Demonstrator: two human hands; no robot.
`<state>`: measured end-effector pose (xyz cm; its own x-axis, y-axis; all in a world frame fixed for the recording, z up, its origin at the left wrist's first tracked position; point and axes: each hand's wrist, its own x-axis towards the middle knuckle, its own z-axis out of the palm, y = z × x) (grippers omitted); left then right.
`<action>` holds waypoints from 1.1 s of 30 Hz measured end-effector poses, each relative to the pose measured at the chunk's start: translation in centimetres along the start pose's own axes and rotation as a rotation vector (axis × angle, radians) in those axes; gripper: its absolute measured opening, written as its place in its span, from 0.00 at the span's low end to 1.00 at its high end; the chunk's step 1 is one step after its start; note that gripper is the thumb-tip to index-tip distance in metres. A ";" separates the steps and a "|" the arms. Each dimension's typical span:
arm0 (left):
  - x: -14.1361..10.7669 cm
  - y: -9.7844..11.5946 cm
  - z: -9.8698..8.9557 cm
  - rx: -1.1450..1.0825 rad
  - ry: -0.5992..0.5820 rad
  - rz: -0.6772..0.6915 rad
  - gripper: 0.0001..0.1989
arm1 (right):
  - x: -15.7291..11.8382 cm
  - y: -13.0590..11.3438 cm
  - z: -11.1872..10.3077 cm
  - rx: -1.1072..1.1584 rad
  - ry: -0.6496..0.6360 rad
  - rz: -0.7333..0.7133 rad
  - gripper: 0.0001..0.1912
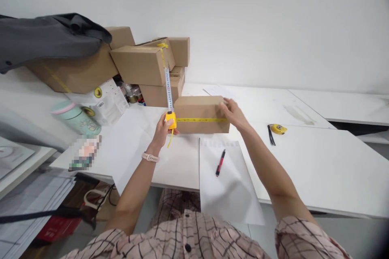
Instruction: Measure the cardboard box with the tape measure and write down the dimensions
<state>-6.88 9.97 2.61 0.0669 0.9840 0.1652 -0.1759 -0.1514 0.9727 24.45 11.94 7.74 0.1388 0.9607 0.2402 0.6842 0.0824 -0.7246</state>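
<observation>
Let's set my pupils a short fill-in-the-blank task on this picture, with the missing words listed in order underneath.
1. The hand holding the yellow tape measure is the person's ____ one.
2. The right hand touches a box made of brown ____.
3. Of the pen and the second tape measure, only the ____ lies on the white paper.
4. The strap on the second tape measure is coloured ____.

Missing words: left; cardboard; pen; black.

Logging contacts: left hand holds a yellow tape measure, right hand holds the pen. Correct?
Wrong on the right hand: the head view shows it on the cardboard box; the pen lies on white paper. Left hand does hold the tape measure.
</observation>
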 end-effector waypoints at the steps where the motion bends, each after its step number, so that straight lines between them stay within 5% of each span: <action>1: 0.6 0.7 0.3 -0.009 -0.019 0.018 0.25 | 0.9 -0.8 -0.5 -0.098 0.055 -0.002 0.36; 6: 2.6 2.8 1.2 -0.040 -0.021 0.026 0.26 | 3.9 -2.5 -0.7 -0.423 0.113 0.022 0.27; 10: 1.3 2.9 2.8 -0.047 0.011 0.079 0.29 | 5.3 -1.8 0.6 -0.524 0.154 -0.108 0.24; 19: -4.6 -1.5 9.2 -0.122 -0.347 -0.151 0.32 | 9.1 -2.2 1.6 -0.510 0.075 -0.078 0.22; 33: -5.4 -4.4 9.1 -0.145 -0.384 -0.275 0.27 | 10.0 -2.5 2.4 -0.493 0.061 -0.011 0.41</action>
<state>2.50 4.50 -1.10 0.4823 0.8758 -0.0202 -0.2342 0.1512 0.9604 22.39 21.98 10.40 0.1610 0.9420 0.2944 0.9410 -0.0566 -0.3336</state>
